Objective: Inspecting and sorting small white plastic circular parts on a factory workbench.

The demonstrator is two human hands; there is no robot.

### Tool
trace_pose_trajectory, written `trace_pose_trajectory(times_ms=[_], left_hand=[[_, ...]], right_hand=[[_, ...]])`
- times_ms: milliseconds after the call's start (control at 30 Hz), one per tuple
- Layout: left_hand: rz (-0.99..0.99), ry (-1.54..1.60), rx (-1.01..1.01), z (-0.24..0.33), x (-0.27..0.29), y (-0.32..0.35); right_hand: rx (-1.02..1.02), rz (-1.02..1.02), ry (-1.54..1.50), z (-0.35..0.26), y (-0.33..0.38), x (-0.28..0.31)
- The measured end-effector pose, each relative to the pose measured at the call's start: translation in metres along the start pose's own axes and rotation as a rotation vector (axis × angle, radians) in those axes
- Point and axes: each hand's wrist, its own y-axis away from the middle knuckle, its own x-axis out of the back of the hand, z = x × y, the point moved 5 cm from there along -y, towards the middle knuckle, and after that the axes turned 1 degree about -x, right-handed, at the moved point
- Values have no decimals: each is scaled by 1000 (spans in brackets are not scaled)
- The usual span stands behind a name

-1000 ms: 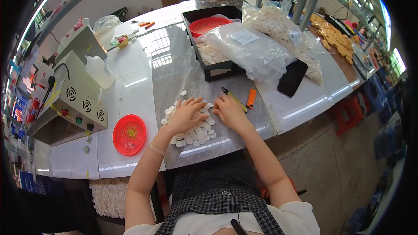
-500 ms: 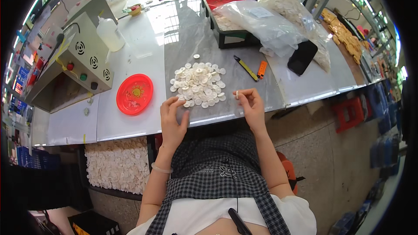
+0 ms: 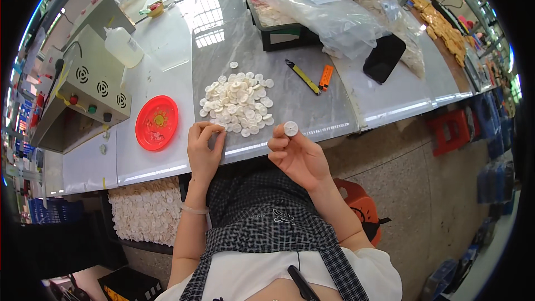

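Observation:
My right hand point(image 3: 301, 156) is raised off the near table edge, palm up. Its thumb and fingers pinch a white button-like disc point(image 3: 290, 129), with the round face turned up and small marks at its centre. My left hand point(image 3: 205, 147) rests at the near left edge of a pile of similar white discs point(image 3: 237, 100). Its fingers are bent and closed toward the thumb at the pile; whatever lies between the fingertips is hidden. A single loose disc point(image 3: 233, 64) lies just beyond the pile.
Left of the pile is a red plate point(image 3: 173, 112); beyond it stand a squeeze bottle point(image 3: 123, 47) and a grey machine point(image 3: 92, 86). A yellow-and-black cutter point(image 3: 304, 78), an orange tool point(image 3: 326, 77), a black phone point(image 3: 385, 59) and a black crate point(image 3: 285, 39) lie right and far.
My right hand has turned palm up and come nearer, showing the disc's face. My left hand has closed its fingers at the pile's edge. The whole view has shifted slightly.

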Motion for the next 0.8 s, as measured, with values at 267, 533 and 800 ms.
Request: trace_pose_trajectory(times_ms=[267, 533, 800], left_hand=[[65, -85, -35, 7, 2, 1], [102, 823, 390, -16, 3, 13], [-202, 1981, 887, 13, -5, 58]], right_hand=[[132, 132, 397, -16, -4, 9], [380, 413, 1337, -39, -23, 26], [539, 204, 2253, -1, -44, 13]])
